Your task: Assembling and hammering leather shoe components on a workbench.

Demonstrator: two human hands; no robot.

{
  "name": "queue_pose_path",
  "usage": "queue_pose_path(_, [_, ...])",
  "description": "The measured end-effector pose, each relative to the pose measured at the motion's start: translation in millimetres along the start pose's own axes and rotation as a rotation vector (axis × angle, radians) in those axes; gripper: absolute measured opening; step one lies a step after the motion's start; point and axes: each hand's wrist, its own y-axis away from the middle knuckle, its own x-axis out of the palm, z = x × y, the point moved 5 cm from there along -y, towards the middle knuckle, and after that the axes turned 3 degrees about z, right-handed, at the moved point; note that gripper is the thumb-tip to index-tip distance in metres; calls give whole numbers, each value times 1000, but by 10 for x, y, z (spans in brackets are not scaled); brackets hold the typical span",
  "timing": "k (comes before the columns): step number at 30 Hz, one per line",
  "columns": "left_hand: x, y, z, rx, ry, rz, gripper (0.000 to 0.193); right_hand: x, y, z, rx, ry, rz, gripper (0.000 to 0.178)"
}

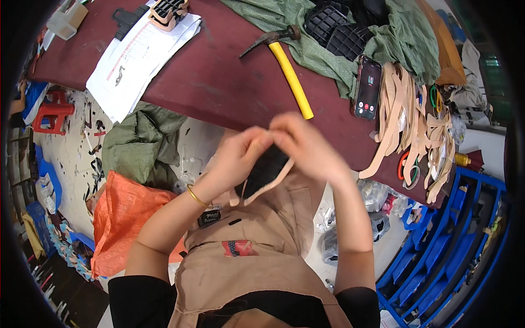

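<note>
My left hand and my right hand meet above my lap, just off the near edge of the table. Their fingers are pinched together at the top end of a black piece with a beige strip; its exact kind does not show. The black part hangs below my fingers, and the beige strip runs along its lower edge. Motion smears my right hand slightly, and my fingers hide the gripped end. Beyond them on the dark red table lies a hammer with a yellow handle.
To the right are a phone, a bundle of beige straps and scissors. Black gridded pieces lie on green cloth. Printed papers are at left. A blue rack stands at lower right, an orange sack at left.
</note>
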Motion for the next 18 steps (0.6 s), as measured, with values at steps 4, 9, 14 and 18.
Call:
queue_pose_path(4, [-514, -441, -153, 165, -1, -414, 31, -252, -589, -203, -110, -101, -442, 37])
queue_pose_path(9, [-749, -647, -221, 334, -645, -633, 30, -136, -973, -458, 220, 585, -499, 31])
queue_pose_path(14, [-875, -91, -172, 586, -602, -125, 40, -586, -911, -150, 107, 204, -524, 36])
queue_pose_path(18, [-691, -21, -149, 616, -745, -39, 30, -583, -604, 415, -199, -202, -599, 43])
